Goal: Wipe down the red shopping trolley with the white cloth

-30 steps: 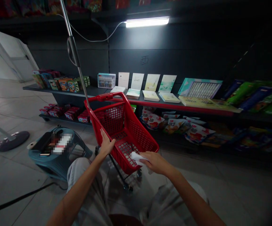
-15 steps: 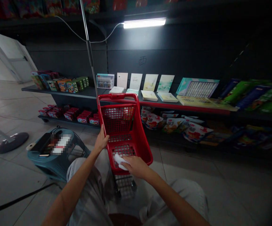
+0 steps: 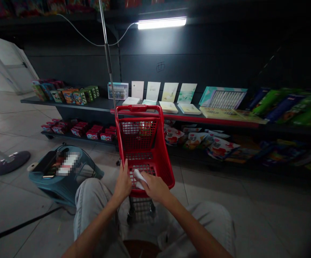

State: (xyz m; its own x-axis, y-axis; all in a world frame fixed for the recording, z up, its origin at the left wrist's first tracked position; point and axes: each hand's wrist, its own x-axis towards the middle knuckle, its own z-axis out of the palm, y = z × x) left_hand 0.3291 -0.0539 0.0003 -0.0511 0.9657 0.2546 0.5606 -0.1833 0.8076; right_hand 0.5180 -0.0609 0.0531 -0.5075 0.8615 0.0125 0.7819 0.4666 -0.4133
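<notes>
Between my knees stands a small red shopping cart (image 3: 168,161) with grid openings in its basket and a metal wheeled frame below. My left hand (image 3: 123,183) is closed on the basket's left edge, near its front corner; part of its fingers is hidden. Inside the basket's front end, my right hand (image 3: 155,188) grips a bunched white cloth (image 3: 139,175) against the grid. A metal pole (image 3: 108,61) rises behind the cart's left side.
Ahead runs a dark shelf (image 3: 91,103) with upright booklets (image 3: 170,92), boxes and snack bags (image 3: 221,147). A lit tube lamp (image 3: 162,23) hangs above. To my left are a blue stool (image 3: 87,161) bearing small items and a round stand base (image 3: 12,163).
My left hand has slid along the cart's left edge towards me. My right hand has shifted the cloth slightly up and right within the basket. The view has turned a little.
</notes>
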